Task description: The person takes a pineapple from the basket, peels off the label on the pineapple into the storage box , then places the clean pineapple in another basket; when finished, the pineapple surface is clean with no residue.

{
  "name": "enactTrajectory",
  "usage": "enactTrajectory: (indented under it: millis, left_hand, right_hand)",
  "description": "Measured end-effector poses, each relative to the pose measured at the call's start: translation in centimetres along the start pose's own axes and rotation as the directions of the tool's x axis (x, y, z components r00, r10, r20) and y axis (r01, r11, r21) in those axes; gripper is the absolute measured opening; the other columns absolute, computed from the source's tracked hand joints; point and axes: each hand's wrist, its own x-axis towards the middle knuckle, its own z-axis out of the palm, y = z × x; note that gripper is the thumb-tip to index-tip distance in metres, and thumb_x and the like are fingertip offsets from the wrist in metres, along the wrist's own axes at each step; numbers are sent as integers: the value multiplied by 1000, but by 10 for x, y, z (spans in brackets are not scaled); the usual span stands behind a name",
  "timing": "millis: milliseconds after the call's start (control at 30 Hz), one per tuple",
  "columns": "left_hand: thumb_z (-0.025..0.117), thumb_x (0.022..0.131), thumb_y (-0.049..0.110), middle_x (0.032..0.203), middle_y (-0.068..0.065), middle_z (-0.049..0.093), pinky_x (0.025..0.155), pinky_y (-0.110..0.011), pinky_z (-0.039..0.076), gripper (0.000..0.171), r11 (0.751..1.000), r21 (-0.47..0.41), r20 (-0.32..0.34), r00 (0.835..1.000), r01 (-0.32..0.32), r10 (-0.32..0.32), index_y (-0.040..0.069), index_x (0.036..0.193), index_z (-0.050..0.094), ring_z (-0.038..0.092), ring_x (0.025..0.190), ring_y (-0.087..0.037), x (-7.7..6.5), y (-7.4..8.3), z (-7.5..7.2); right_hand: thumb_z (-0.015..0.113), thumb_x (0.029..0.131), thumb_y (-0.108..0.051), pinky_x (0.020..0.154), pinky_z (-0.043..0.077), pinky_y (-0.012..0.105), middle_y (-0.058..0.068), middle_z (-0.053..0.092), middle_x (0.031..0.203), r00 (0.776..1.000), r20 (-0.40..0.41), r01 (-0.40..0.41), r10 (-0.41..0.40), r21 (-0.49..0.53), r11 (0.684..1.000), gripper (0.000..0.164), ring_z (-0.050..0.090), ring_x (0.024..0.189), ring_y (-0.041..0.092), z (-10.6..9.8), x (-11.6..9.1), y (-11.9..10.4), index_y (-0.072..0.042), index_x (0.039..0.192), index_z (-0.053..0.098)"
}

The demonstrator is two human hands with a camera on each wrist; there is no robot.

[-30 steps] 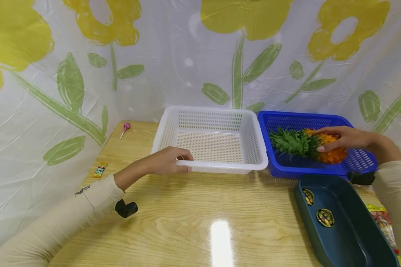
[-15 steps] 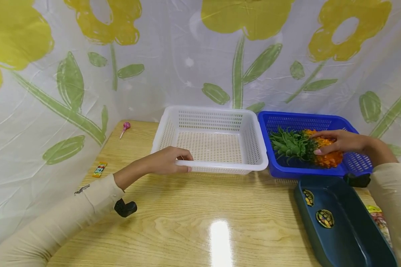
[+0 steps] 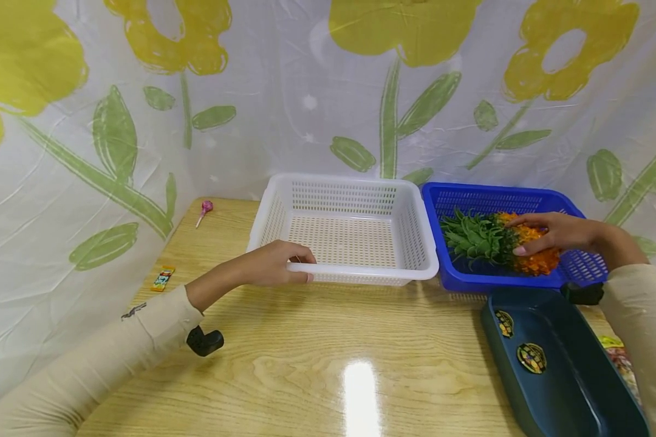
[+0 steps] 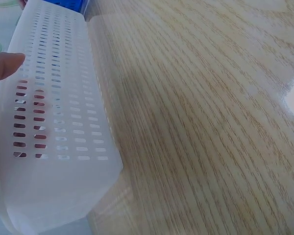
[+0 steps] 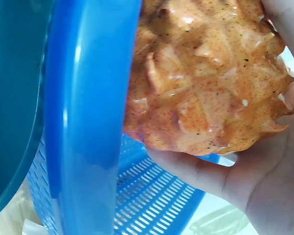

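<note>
My left hand [image 3: 276, 264] pinches the front rim of a white slotted plastic basket [image 3: 361, 273], near its left corner. In the left wrist view the thumb [image 4: 7, 66] lies on the outside of the wall, and the other fingers show reddish through the slots from within. At the right, inside a blue plastic basket [image 3: 454, 280], a pineapple [image 3: 538, 262] lies on its side with its green crown to the left. My right hand [image 3: 565, 233] grips its orange, bumpy body from above. The right wrist view shows the fingers curving round the pineapple [image 5: 201, 83] beside the blue rim.
A dark teal tray [image 3: 574, 388] with two round stickers stands in front of the blue basket. A colourful packet [image 3: 618, 355] is partly hidden behind it. A pink lollipop [image 3: 206, 207] and a small yellow sachet [image 3: 163, 278] lie at the table's left side. Flowered sheeting [image 3: 284, 121] hangs behind.
The right hand and the pineapple's body have shifted slightly left within the blue basket, mostly in the first half second. The left hand and white basket have stayed put.
</note>
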Motion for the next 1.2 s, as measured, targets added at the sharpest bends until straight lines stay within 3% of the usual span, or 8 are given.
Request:
enactTrajectory:
  millis: [433,633,933,1200]
  left_hand:
    - [68,95,30,108,3,71,86,-36,51,24,1000,-2,5,1000,30,-30,16,114,73,64,95,-15,-1,0,-1]
    - [68,95,30,108,3,71,85,-35,51,23,1000,-10,8,1000,26,-26,16,112,74,64,96,-17,-1,1,-1]
    - [69,95,30,108,3,71,85,-34,51,22,1000,-10,7,1000,15,-14,16,111,74,64,95,-16,0,1,-1]
    - [68,95,30,109,2,71,85,-34,52,23,1000,-7,6,1000,12,-12,15,113,74,64,95,-16,0,0,0]
  right_hand:
    - [73,91,-37,89,50,62,35,26,154,998,43,-44,45,-18,999,80,29,134,63,-2,4,-15,-5,153,36]
    - [72,93,-35,86,53,59,36,27,154,993,108,-53,54,-9,999,78,34,132,63,-5,7,-14,-2,153,34]
    - [75,90,-34,83,55,55,33,33,148,992,111,-55,58,-31,998,77,42,127,58,-5,8,-12,-2,150,38]
    - [75,90,-33,83,54,56,35,26,153,988,138,-65,66,-18,998,78,34,131,63,-6,9,-14,-2,150,38]
